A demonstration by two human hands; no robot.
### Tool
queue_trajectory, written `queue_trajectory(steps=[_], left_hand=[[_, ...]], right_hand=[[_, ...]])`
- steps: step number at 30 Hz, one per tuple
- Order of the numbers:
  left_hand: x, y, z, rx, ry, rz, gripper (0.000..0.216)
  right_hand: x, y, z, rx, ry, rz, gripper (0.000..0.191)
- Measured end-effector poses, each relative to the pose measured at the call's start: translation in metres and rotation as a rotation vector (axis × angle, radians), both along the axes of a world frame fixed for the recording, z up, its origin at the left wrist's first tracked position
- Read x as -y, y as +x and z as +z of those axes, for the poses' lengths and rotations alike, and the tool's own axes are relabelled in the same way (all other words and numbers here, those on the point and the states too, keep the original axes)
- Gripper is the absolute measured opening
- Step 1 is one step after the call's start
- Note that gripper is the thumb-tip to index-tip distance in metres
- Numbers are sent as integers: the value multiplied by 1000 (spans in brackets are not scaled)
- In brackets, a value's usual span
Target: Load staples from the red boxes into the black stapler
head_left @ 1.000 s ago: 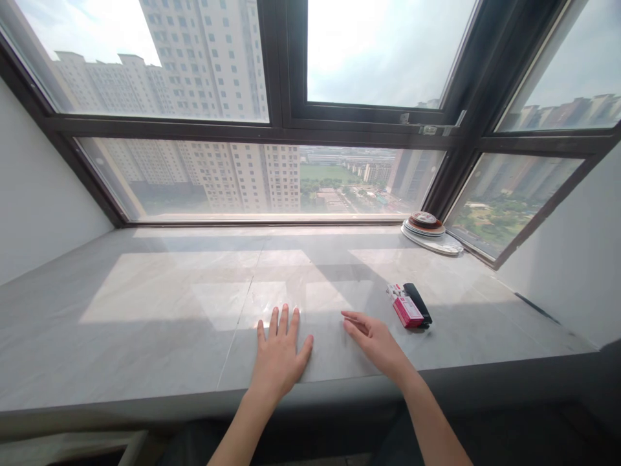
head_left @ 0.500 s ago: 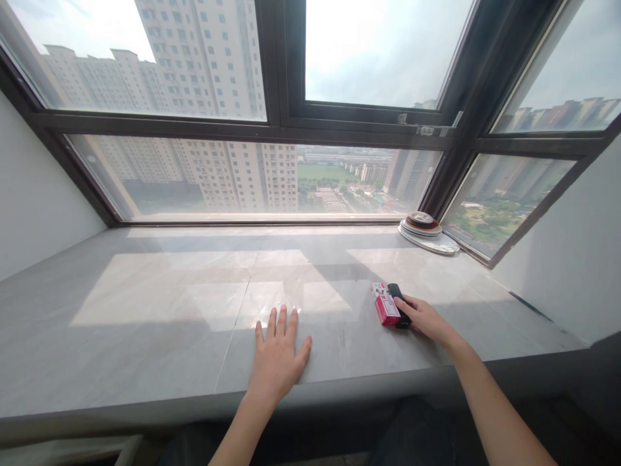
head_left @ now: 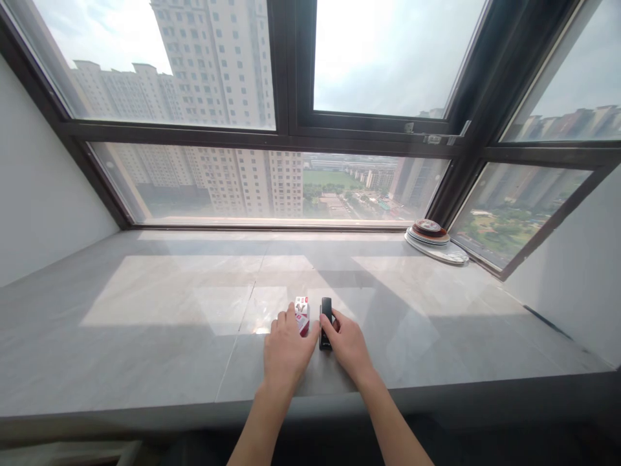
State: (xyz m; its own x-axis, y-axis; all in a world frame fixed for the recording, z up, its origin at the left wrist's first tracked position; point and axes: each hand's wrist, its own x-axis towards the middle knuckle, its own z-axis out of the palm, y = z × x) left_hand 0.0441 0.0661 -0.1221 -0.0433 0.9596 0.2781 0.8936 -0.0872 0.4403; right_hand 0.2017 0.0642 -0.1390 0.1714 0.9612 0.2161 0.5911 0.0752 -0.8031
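Note:
A small red and white box (head_left: 302,310) and a narrow black stapler-like object (head_left: 326,312) lie side by side on the grey marble sill (head_left: 160,323), near its front middle. My left hand (head_left: 287,353) rests on the sill with its fingers closed round the near end of the box. My right hand (head_left: 347,344) is next to it, thumb and fingers pinching the black object's near end. Most of both objects shows beyond my fingertips.
A stack of round plates (head_left: 435,242) sits at the back right corner by the window frame. Dark-framed windows (head_left: 291,129) run along the back. White walls close in both ends of the sill.
My right hand reached right to the box and black object, then slid them left to the middle. My left hand, flat before, now holds the box.

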Motion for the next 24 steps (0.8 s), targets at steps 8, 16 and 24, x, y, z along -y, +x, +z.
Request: queue_trajectory(steps=[8, 16, 24], left_hand=[[-3, -32, -5, 44, 31, -47, 29], [-55, -86, 1, 65, -68, 73, 38], [-38, -132, -11, 36, -109, 165, 49]], right_hand=[[19, 55, -11, -56, -11, -97, 51], [20, 51, -9, -59, 1, -89, 54], [18, 53, -13, -89, 0, -107, 61]])
